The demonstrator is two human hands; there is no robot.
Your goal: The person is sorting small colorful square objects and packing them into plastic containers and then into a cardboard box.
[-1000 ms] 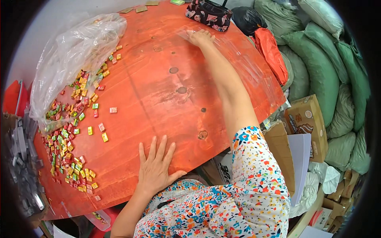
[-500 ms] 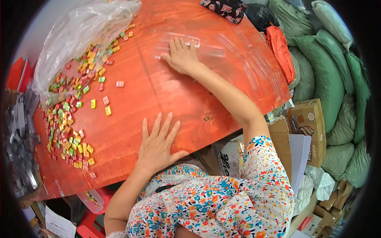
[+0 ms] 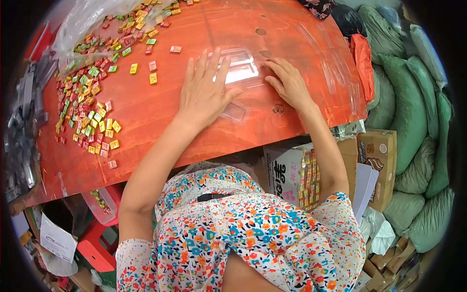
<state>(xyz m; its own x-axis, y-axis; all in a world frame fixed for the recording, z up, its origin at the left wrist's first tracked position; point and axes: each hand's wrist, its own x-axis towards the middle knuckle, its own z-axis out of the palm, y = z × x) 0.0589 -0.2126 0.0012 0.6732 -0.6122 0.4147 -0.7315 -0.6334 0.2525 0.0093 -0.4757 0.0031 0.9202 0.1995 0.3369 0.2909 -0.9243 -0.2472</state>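
Observation:
Clear plastic blister trays (image 3: 242,74) lie flat on the red tabletop (image 3: 204,138) and catch a bright reflection. My left hand (image 3: 205,90) is spread with its fingers apart over the left side of the trays. One lower clear piece (image 3: 235,112) shows below its thumb. At the right end of the trays is my right hand (image 3: 290,83), its fingers loosely bent and apart, with nothing visible between them. Whether its fingertips touch the plastic I cannot tell. Many small yellow, red and green wrapped pieces (image 3: 92,121) lie scattered on the left of the table.
A crumpled clear bag (image 3: 90,24) covers part of the small pieces. More clear plastic strips (image 3: 335,68) lie at the table's right. Green sacks (image 3: 396,112) and a brown carton (image 3: 379,165) stand beyond the right edge. A red stool (image 3: 97,248) is below left.
My left hand has moved forward from the near edge onto the trays. My right hand has shifted to their right end, and the plastic now lies nearer to me. The view has tilted.

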